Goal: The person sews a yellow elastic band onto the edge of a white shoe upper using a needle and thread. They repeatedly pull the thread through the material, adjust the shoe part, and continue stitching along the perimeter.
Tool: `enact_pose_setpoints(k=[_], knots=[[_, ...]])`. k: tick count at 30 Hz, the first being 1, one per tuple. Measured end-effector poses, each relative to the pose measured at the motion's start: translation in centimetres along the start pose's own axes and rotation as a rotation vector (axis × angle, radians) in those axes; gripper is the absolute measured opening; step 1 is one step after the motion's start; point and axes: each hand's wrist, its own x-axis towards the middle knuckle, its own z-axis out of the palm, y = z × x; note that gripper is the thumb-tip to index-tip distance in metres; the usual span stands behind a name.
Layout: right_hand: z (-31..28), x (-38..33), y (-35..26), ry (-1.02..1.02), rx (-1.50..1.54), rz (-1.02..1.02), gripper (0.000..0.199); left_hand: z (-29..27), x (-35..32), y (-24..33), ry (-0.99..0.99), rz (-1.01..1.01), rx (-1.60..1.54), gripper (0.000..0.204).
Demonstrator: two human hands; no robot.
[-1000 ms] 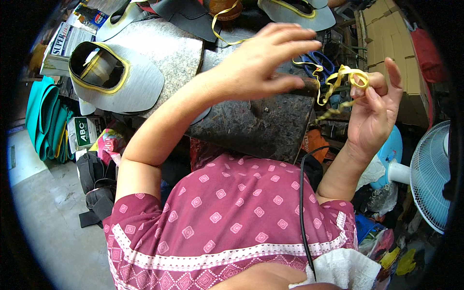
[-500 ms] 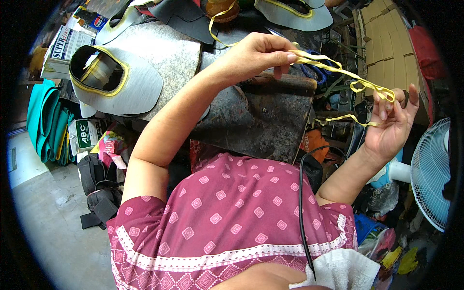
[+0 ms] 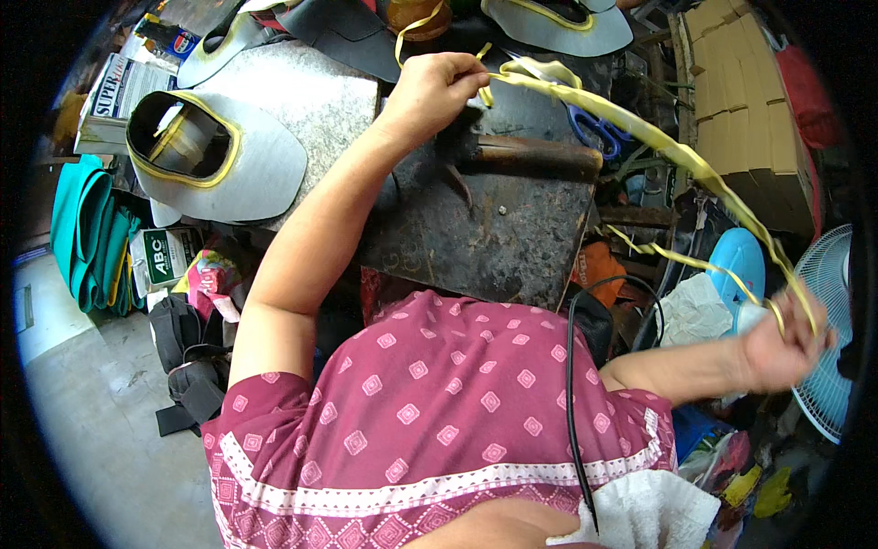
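A long, narrow yellow strip [image 3: 672, 142] arcs between my hands, twisted in places. My left hand [image 3: 437, 90], above the dark work table, pinches it near one end, and a short tail sticks out by the fingertips. Out at the right, in front of the fan, my right hand [image 3: 782, 346] is blurred, with its fingers closed round the strip. A loose length of strip trails from that hand back toward the table's edge. Grey shoe uppers [image 3: 265, 156] with yellow-edged openings lie at the left and at the far side [image 3: 558, 37].
The dark, worn table [image 3: 494, 247] has a stone slab [image 3: 334, 87] on its left. Blue-handled scissors [image 3: 599, 133] lie beyond its right corner. A brown pot [image 3: 419, 20] stands at the back. Rightward are a fan [image 3: 828, 366] and stacked cardboard [image 3: 745, 128].
My right hand has swung outward to the right and slightly down, and my left hand has moved a little left and up. The bunched strip is now drawn out long between them.
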Motion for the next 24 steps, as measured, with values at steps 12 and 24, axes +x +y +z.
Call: enact_pose_setpoints(k=[12,24], knots=[[-4.5,2.3,-14.5,-0.041,-0.105,-0.553,0.021,0.0,0.7,-1.6,0.04,-0.005,0.098,0.023],[-3.4,4.9,0.9,-0.296,-1.07,-0.311,0.042,3.0,0.6,2.2,0.153,0.553,0.381,0.015]])
